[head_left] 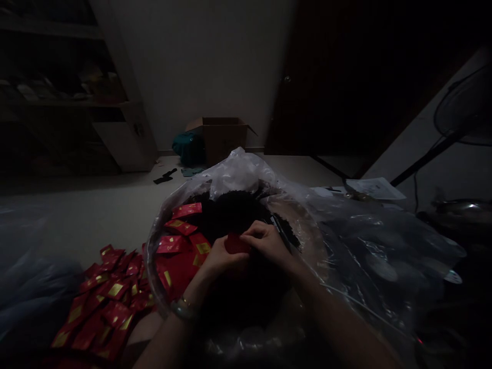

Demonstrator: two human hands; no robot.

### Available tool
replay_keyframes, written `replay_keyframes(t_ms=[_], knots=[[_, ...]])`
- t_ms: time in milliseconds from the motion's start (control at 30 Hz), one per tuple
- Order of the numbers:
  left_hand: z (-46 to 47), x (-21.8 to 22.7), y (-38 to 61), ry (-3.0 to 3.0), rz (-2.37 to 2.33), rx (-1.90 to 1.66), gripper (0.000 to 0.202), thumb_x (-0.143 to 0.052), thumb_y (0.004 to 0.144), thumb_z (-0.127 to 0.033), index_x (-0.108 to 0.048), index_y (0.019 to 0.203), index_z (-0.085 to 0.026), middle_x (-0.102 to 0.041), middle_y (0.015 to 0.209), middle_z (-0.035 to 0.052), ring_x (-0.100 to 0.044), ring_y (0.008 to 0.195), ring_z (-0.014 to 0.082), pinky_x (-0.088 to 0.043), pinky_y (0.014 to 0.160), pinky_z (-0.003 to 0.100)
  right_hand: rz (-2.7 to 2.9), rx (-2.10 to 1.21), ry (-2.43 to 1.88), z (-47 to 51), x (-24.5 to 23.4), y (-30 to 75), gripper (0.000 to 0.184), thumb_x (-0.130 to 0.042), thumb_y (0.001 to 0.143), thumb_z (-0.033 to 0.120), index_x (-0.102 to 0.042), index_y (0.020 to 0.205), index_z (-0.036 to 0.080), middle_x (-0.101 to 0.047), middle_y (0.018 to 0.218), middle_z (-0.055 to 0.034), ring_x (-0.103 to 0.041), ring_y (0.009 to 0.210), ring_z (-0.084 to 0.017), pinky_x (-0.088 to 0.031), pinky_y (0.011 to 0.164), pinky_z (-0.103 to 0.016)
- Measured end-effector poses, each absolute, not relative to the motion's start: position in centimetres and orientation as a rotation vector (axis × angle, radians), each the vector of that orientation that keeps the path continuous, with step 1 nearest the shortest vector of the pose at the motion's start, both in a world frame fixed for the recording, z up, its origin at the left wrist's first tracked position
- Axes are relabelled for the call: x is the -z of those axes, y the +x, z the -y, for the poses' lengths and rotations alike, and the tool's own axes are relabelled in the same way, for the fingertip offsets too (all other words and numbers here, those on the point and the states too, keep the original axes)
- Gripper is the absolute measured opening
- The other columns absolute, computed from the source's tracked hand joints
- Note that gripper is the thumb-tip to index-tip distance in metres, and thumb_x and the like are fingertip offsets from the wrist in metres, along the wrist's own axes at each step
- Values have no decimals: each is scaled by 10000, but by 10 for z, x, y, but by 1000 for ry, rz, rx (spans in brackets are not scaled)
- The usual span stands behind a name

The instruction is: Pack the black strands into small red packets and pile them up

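Observation:
Both my hands meet over a round basin lined with clear plastic (246, 174) that holds a dark heap of loose material (234, 212). My left hand (219, 259), with a bracelet at the wrist, and my right hand (267, 241) pinch a small red packet (235, 244) between their fingertips. Inside the basin's left part lie a few red packets with gold print (180, 228). The room is very dim.
Several more red packets (103, 302) lie piled on the floor at the lower left. A cardboard box (221, 136) and a teal bundle (188, 148) stand by the far wall. Shelves (65, 92) are at the left; a fan (465, 110) and papers (374, 187) at the right.

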State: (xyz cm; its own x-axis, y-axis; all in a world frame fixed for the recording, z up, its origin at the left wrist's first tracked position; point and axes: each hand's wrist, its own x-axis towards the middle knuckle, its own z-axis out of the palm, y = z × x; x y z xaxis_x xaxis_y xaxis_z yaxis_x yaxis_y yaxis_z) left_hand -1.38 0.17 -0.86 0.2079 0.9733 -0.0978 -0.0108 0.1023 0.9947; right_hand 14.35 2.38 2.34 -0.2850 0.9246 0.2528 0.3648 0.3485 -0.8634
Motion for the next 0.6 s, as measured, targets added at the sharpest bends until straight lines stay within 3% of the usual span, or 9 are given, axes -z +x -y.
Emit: replay_keyframes(t_ms=[133, 267, 500, 600], knots=[[-1, 12, -13, 1237, -1133, -1070, 362, -799, 513, -284, -672, 811, -123, -685, 700, 8, -607, 634, 155, -476, 588, 249, 1876, -953, -1055, -22, -29, 145, 106, -653, 782, 224, -718, 862, 199, -651, 815, -23, -631, 780, -157, -512, 716, -282], [-5, 18, -14, 1316, -1173, -1155, 317, -780, 539, -307, -663, 774, -129, -671, 683, -4, -583, 622, 138, -459, 578, 232, 2023, -706, -946, -18, -36, 150, 181, -653, 796, 219, -684, 974, 224, -604, 945, -46, -612, 849, -164, -512, 743, -294], [-9, 27, -16, 1469, -1203, -1089, 264, -747, 576, -273, -675, 799, -153, -679, 712, 2, -590, 663, 149, -449, 604, 226, 2432, -568, -1121, -23, -23, 155, 50, -661, 804, 173, -709, 812, 184, -606, 846, -33, -595, 737, -141, -468, 683, -264], [-8, 28, -15, 1585, -1245, -990, 245, -723, 595, -247, -675, 819, -160, -671, 728, -4, -579, 678, 147, -434, 604, 222, 2513, -593, -1167, -26, -14, 152, 108, -619, 832, 144, -718, 789, 153, -608, 827, -44, -588, 722, -134, -452, 675, -248]])
